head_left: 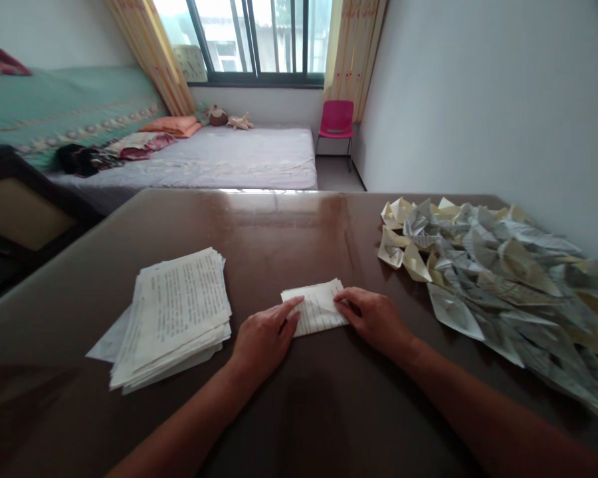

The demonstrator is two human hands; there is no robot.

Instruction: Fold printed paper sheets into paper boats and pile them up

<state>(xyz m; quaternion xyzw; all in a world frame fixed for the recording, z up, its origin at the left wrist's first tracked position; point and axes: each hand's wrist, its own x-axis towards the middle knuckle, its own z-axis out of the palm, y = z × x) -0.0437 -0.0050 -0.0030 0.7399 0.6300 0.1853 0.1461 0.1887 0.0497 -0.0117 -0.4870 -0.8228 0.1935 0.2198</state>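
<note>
A folded sheet of paper [319,307] with printed lines lies flat on the brown table in front of me. At its left edge, my left hand [266,338] holds it, the index finger stretched over the top and the thumb at the near corner. My right hand [373,315] pinches the right edge between thumb and fingertips. The other fingers of both hands are curled and partly hidden. To the left sits a stack of printed sheets [179,312], its edges uneven. Many folded paper boats [508,265] are heaped on the right.
The glossy brown table [279,232] reaches toward a bed [259,156] by the window. A dark chair [30,206] stands beyond the left edge, a pink chair [337,119] in the far corner. A white wall [478,99] runs along the right.
</note>
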